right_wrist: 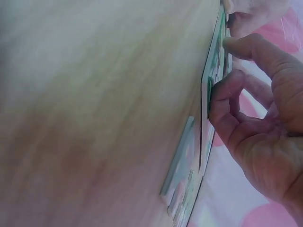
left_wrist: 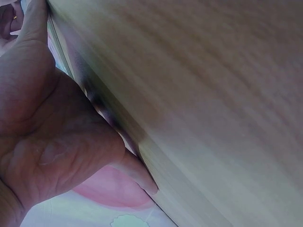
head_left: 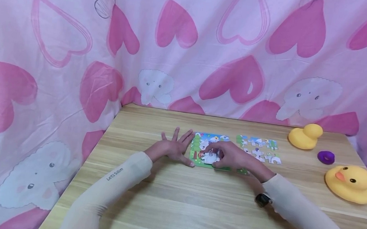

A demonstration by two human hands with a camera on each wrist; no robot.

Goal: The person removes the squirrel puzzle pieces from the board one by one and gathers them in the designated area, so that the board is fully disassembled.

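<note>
A jigsaw puzzle (head_left: 197, 139) with trees and white animals lies flat on the table. My left hand (head_left: 176, 149) rests with spread fingers at its left edge, thumb near the lower left corner. In the left wrist view, the palm (left_wrist: 57, 137) stands beside the wood. Over the picture my right hand (head_left: 231, 155) bends its index finger and thumb about a white puzzle piece (head_left: 210, 158). The right wrist view shows the fingertips (right_wrist: 231, 45) against the puzzle; the piece itself is mostly hidden there.
Several loose puzzle pieces (head_left: 258, 154) lie right of the puzzle. Farther right are two yellow rubber ducks, a smaller one (head_left: 304, 137) behind and a larger one (head_left: 354, 185) in front, with a purple ring-shaped thing (head_left: 326, 157) between them. A pink heart-print curtain (head_left: 181, 61) hangs behind the table (head_left: 170, 206).
</note>
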